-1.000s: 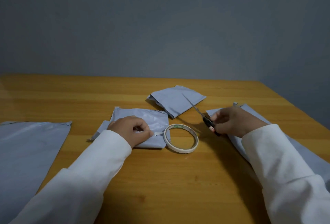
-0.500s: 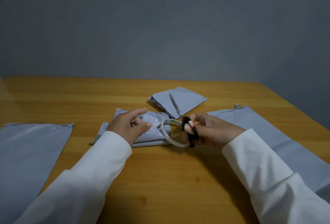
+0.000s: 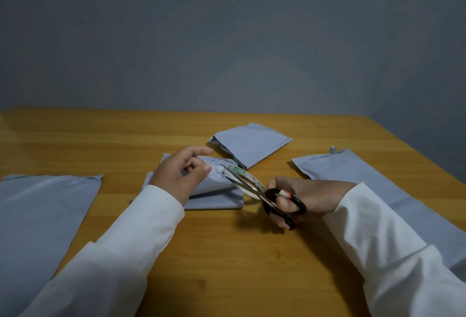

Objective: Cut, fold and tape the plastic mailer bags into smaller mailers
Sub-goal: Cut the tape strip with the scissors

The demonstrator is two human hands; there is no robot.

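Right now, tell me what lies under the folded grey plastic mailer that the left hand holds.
Under the folded grey mailer lies another flat grey plastic piece on the wooden table. The left hand covers part.

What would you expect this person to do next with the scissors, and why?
Probably close the scissors to snip the tape. The right hand holds them with blades apart at the tape roll, while the left hand holds the folded mailer.
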